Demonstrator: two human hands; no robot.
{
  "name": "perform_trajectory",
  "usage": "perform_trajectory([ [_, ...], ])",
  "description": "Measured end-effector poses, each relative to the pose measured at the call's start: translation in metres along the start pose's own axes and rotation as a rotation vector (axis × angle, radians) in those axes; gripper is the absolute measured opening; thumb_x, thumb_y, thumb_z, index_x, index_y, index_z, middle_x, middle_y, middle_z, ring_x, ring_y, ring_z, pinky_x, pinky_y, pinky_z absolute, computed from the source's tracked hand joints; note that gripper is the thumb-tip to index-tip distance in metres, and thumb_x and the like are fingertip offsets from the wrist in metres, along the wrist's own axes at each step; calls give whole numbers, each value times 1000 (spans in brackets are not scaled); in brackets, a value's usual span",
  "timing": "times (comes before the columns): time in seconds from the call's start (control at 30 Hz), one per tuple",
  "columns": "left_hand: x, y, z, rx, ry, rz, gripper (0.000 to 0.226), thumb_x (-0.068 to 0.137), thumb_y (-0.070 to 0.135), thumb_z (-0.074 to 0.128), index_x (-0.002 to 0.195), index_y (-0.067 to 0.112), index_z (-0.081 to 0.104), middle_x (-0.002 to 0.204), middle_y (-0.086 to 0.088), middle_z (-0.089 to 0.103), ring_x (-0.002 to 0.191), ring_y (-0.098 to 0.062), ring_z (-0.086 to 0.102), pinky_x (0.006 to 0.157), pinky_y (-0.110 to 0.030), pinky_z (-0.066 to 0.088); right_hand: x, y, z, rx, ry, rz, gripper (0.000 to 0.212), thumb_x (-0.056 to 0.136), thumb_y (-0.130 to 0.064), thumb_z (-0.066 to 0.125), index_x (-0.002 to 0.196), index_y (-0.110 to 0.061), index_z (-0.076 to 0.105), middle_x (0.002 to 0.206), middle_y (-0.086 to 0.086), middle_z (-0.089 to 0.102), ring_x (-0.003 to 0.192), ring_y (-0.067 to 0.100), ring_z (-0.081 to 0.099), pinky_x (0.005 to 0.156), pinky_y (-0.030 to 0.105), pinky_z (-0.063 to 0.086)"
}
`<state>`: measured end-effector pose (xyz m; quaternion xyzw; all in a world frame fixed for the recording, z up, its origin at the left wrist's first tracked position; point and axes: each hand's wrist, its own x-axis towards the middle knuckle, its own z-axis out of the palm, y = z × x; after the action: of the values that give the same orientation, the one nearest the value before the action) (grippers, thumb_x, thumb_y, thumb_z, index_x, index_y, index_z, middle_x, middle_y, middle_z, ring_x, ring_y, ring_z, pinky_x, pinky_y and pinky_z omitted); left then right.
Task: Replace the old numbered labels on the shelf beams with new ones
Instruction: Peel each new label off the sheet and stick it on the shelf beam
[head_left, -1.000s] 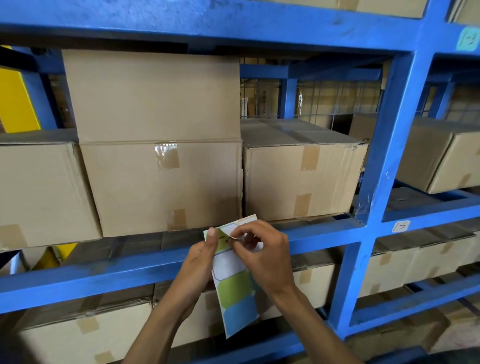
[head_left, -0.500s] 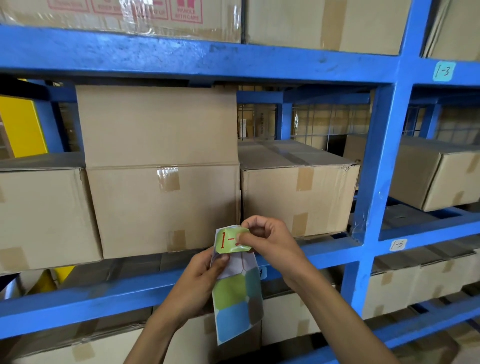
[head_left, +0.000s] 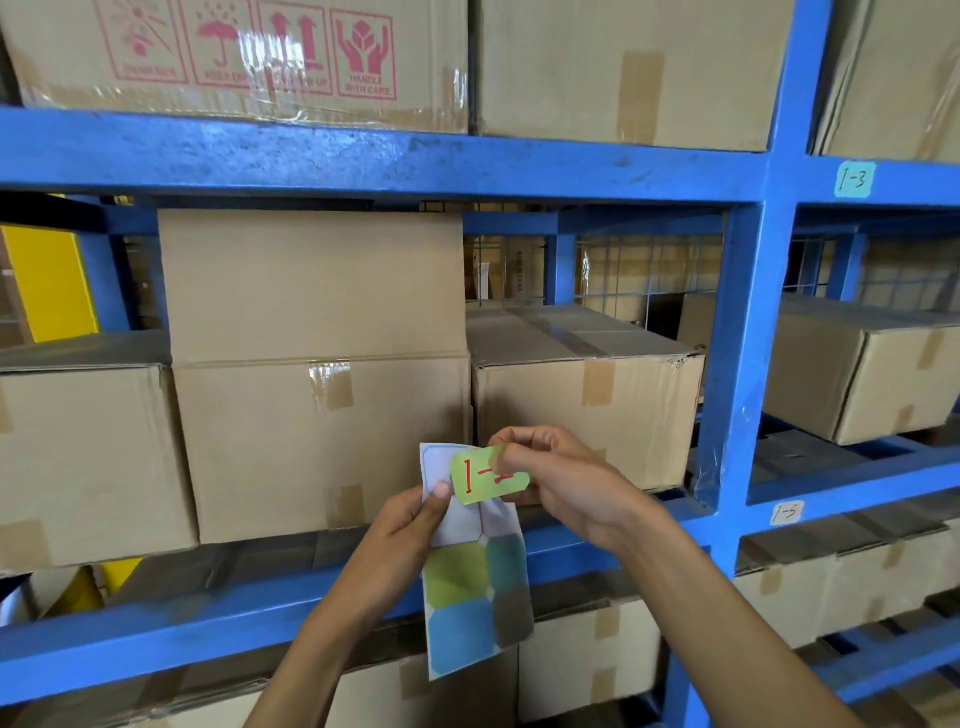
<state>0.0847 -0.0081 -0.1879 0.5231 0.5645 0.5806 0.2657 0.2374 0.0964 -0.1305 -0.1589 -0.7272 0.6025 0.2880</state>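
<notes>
In front of the middle shelf, as I see it from my station:

Right hand (head_left: 563, 480): fingers pinched together on a green label (head_left: 488, 475), red "1-" handwritten, rest of number hidden by fingertips.
Left hand (head_left: 410, 525): thumb pressed on the sticker sheet (head_left: 475, 587), clamping it upright; other fingers behind it.
Sticker sheet: glossy paper, top cells white and bare, lower cells green, teal, blue, grey, with clipped corners.
Green label's place: just off the sheet's upper right, overlapping it.
Open room: free air between my hands and the box fronts; lower beam (head_left: 156, 639) bare blue steel, scuffed.
Beam labels: pale "1-3" tag (head_left: 853, 179) on the upper beam, white "1-5" tag (head_left: 785, 513) on the right beam.
Cartons (head_left: 322, 447): matte brown cardboard, taped seams.
</notes>
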Motion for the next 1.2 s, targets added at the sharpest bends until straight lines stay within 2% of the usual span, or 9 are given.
perform_trajectory([
  [0.13, 5, 7, 2, -32, 11, -34, 42, 98, 46, 42, 99, 22, 77, 94, 3, 80, 86, -12, 75, 65, -16, 55, 1, -10, -11, 9, 12, -42, 11, 82, -16, 67, 75, -24, 69, 85, -1, 71, 89, 12, 66, 79, 32, 49],
  [0.27, 19, 20, -5, -101, 118, -79, 39, 100, 42, 46, 102, 17, 76, 95, -9, 80, 87, -26, 76, 72, -35, 60, 2, -26, -23, 48, 112, -155, 6, 77, -21, 80, 80, -21, 75, 89, 6, 72, 89, 19, 62, 74, 30, 49],
  [0.4, 35, 42, -13, -141, 190, -43, 35, 99, 36, 51, 103, 11, 74, 97, -14, 79, 89, -34, 75, 82, -50, 59, 5, -53, -33, 67, 189, -291, 29, 63, -31, 84, 85, -15, 75, 89, 15, 74, 81, 25, 60, 66, 26, 50],
  [0.53, 49, 67, -17, -86, 250, 44, 32, 98, 35, 55, 96, 12, 76, 91, -11, 80, 85, -30, 76, 72, -44, 61, 17, -79, -42, 47, 305, -387, 21, 73, -13, 81, 90, -4, 72, 73, 10, 74, 71, 20, 63, 59, 23, 53],
  [0.63, 60, 89, -20, -85, 282, 88, 28, 97, 33, 58, 94, 11, 75, 83, -5, 80, 71, -22, 77, 51, -28, 57, 29, -102, -47, -36, 369, -430, 18, 78, -11, 79, 93, -3, 72, 84, 13, 77, 73, 17, 67, 57, 21, 54],
  [0.7, 66, 102, -22, -84, 296, 109, 25, 96, 31, 60, 90, 12, 75, 78, -5, 80, 66, -21, 76, 49, -27, 56, 39, -116, -48, -70, 406, -468, 19, 79, -11, 79, 94, -2, 71, 85, 15, 76, 68, 16, 66, 55, 21, 53],
  [0.8, 74, 120, -24, -79, 326, 153, 24, 96, 28, 61, 86, 10, 74, 74, -7, 79, 60, -21, 74, 48, -30, 57, 57, -135, -52, -95, 467, -537, 19, 80, -9, 78, 93, 1, 70, 79, 19, 73, 56, 13, 59, 48, 19, 49],
  [0.93, 83, 134, -26, -69, 346, 177, 24, 95, 28, 61, 87, 9, 73, 81, -13, 79, 67, -28, 74, 59, -41, 61, 82, -155, -59, -87, 535, -584, 17, 81, -7, 77, 91, 4, 68, 81, 26, 68, 62, 29, 50, 43, 22, 43],
  [1.2, 95, 142, -28, -78, 338, 189, 25, 96, 29, 60, 91, 9, 73, 84, -14, 79, 74, -33, 75, 69, -51, 61, 118, -172, -70, -173, 649, -641, 11, 77, -13, 82, 81, -9, 73, 71, 14, 72, 54, 6, 58, 53, 19, 44],
])
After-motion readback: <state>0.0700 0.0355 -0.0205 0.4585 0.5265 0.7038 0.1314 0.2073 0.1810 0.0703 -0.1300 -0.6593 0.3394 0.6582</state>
